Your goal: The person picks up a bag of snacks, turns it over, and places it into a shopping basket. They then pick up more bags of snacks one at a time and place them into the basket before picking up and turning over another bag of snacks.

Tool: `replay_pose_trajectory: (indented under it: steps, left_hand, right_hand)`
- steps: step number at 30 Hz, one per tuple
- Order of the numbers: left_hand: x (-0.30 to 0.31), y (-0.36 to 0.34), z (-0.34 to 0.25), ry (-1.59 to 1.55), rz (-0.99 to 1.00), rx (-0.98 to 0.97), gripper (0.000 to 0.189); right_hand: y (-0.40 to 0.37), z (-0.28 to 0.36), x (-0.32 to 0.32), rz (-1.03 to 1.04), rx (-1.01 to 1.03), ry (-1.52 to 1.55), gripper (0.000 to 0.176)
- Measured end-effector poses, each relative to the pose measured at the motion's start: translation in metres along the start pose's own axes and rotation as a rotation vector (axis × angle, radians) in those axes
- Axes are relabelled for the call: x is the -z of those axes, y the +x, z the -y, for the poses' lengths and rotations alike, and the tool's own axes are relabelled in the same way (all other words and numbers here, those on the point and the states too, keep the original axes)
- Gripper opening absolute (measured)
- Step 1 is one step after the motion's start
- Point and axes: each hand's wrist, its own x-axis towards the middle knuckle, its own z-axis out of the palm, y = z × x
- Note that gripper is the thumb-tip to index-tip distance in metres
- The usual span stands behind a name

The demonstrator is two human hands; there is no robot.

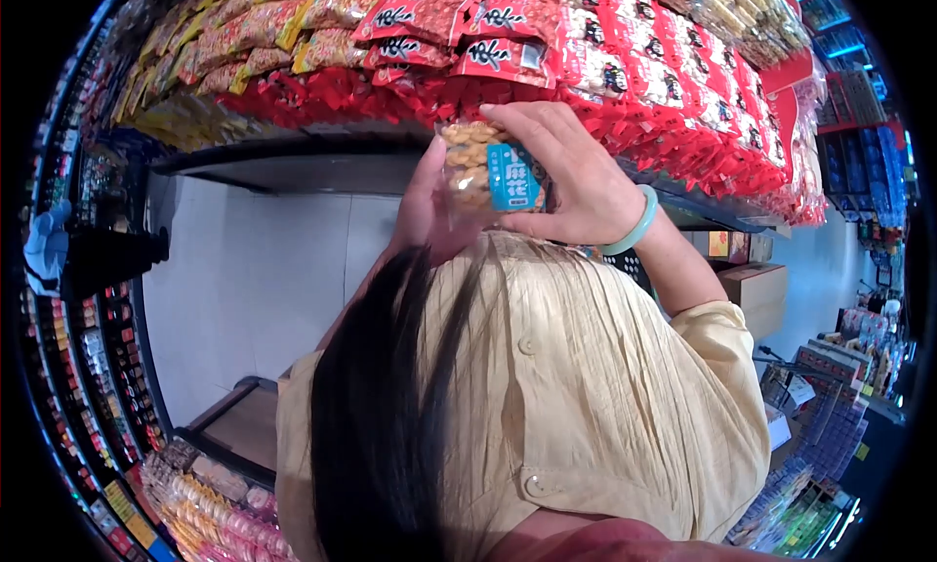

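A clear pack of twisted fried dough snacks (470, 176) with a blue label is held up in front of my chest, between both hands. Its left side rests against my left hand (422, 199), whose thumb or finger shows along the edge while the rest is partly hidden behind the pack and my hair. From the right, my right hand (578, 176) wraps round the pack, fingers over its top and thumb near its lower edge. A pale green bangle (635, 222) circles my right wrist. Red snack bags (503, 59) are heaped just beyond the hands.
A dark-edged display shelf (293, 162) piled with red, yellow and white bags curves across the front. Cardboard boxes (756, 293) stand at the right. Another person (49, 249) is at the far left, near stocked shelves (93, 347). More packaged goods (210, 513) lie at lower left.
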Motion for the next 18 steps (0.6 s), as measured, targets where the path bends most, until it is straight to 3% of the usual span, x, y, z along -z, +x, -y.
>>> replay_pose_trajectory:
  steps: [1,6,7,8,11,13,17,18]
  left_hand:
    - [-0.003,-0.001,0.001,0.11,-0.088,-0.009,0.067]
    - [-0.041,-0.004,0.012,-0.03,-0.096,-0.075,0.065]
    - [-0.041,-0.004,0.01,-0.012,-0.093,-0.053,0.062]
    - [-0.028,0.001,0.009,-0.013,0.038,-0.043,0.059]
    - [-0.015,-0.006,0.002,0.067,0.016,0.013,0.054]
    - [0.002,-0.012,-0.001,1.047,0.122,-0.203,0.051]
    - [0.022,-0.003,0.0,1.11,0.097,0.024,0.049]
    - [0.014,-0.006,0.003,0.669,0.053,0.087,0.049]
  right_hand:
    - [-0.001,0.001,-0.002,-0.003,-0.004,0.026,0.088]
    - [-0.004,0.005,-0.004,-0.099,-0.034,0.109,0.083]
    - [-0.005,0.005,-0.004,-0.098,-0.049,0.111,0.084]
    - [-0.006,0.006,-0.004,-0.094,-0.06,0.12,0.085]
    - [-0.008,0.006,-0.005,-0.109,-0.075,0.136,0.085]
    - [-0.012,0.006,-0.007,-0.127,-0.08,0.14,0.084]
    - [-0.018,0.004,-0.008,-0.125,-0.132,0.246,0.084]
    - [-0.019,0.003,-0.009,-0.121,-0.169,0.318,0.085]
